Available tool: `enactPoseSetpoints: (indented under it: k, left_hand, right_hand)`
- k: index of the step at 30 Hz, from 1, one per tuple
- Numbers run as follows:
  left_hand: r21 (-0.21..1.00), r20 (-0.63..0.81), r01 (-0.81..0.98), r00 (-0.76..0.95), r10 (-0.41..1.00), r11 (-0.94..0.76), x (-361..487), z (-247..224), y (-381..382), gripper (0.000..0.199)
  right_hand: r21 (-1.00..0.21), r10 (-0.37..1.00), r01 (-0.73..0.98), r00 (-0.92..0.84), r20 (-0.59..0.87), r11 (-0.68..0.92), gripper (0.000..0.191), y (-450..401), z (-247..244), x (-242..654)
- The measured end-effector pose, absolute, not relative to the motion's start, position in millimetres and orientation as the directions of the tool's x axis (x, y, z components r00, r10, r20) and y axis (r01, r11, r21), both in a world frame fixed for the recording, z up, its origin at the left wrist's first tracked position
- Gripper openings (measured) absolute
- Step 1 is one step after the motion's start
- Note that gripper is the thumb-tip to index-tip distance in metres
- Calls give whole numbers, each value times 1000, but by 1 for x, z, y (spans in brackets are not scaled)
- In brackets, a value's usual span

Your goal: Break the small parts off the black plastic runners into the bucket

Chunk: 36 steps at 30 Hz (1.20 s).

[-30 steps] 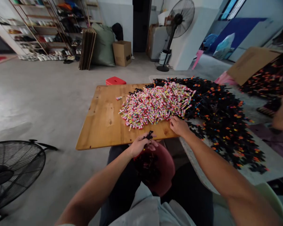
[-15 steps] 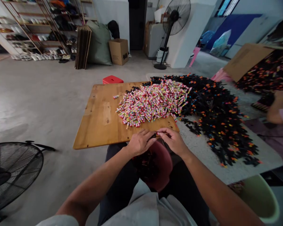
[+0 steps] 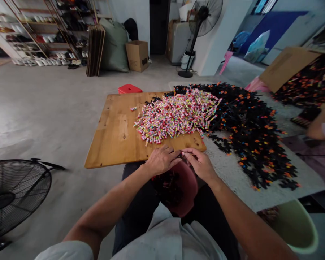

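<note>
My left hand (image 3: 162,159) and my right hand (image 3: 199,162) meet at the near edge of the wooden board (image 3: 116,133), above a red tub (image 3: 188,184) between my legs. The fingers of both are closed around small things too hidden to make out; a bit of pink shows at the right fingertips. Just beyond them lies a heap of small pink-and-white wrapped pieces (image 3: 176,117). Black pieces with orange tips (image 3: 249,126) are piled to the right. Dark pieces (image 3: 168,187) lie inside the tub.
A floor fan (image 3: 16,198) stands at the left. A pale green tub (image 3: 295,227) is below the grey table (image 3: 233,180) at the right. At the far right, another person's arm (image 3: 321,121) shows near a cardboard flap (image 3: 288,66). A red stool (image 3: 130,89) stands behind the board.
The view has shifted slightly. Both hands remain together at the board's near edge, with only small finger movements.
</note>
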<state>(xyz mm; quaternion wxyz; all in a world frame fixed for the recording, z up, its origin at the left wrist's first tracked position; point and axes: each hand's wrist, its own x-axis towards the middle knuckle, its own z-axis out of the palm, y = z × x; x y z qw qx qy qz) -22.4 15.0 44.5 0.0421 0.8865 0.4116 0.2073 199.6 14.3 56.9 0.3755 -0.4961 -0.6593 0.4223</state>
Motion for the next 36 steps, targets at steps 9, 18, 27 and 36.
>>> enactPoseSetpoints:
  k: [9,18,27,36]
  left_hand:
    - [469,316,612,557,768,-637,-19,51,13,47]
    - [367,287,644,608,740,-671,-15,42,9,48]
    - [374,335,662,557,760,-650,-12,39,11,46]
    - [544,300,601,512,805,-586,-13,27,-1,41]
  right_hand:
    - [-846,938,425,-262,226,322,29,7,57,205]
    - [-777,889,459,-360,282,432,24,4,53,213]
    - [-891,974,409,-184,133,199,30,-3,55,208]
    - [-932,938,345,-346,-20,108,27,-7,45,211]
